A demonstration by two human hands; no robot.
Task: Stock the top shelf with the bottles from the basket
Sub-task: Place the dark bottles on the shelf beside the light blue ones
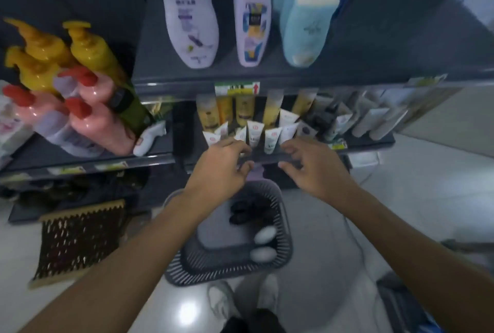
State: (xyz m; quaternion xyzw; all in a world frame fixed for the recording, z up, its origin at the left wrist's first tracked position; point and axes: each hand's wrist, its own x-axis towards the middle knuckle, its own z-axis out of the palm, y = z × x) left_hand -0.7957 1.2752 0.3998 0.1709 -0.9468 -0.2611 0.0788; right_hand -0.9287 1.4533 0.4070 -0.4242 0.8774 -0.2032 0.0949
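A grey slatted basket [284, 233] stands on the floor below me, holding two white bottle caps [264, 236] and dark bottles [246, 212]. Both my hands hover above it, level with the middle shelf's front edge. My left hand [223, 169] and my right hand [312, 164] hold nothing, fingers apart and curled. On the top shelf [240, 76] stand a lilac bottle [189, 14], a white patterned bottle [254, 17] and light blue bottles [307, 17].
Small white tubes [254, 133] and yellow tubes line the middle shelf just beyond my fingers. Yellow, pink and red-capped pump bottles [66, 78] fill the left shelf unit. A dark woven mat [77, 239] lies on the floor left of the basket. My shoes [240, 300] stand behind it.
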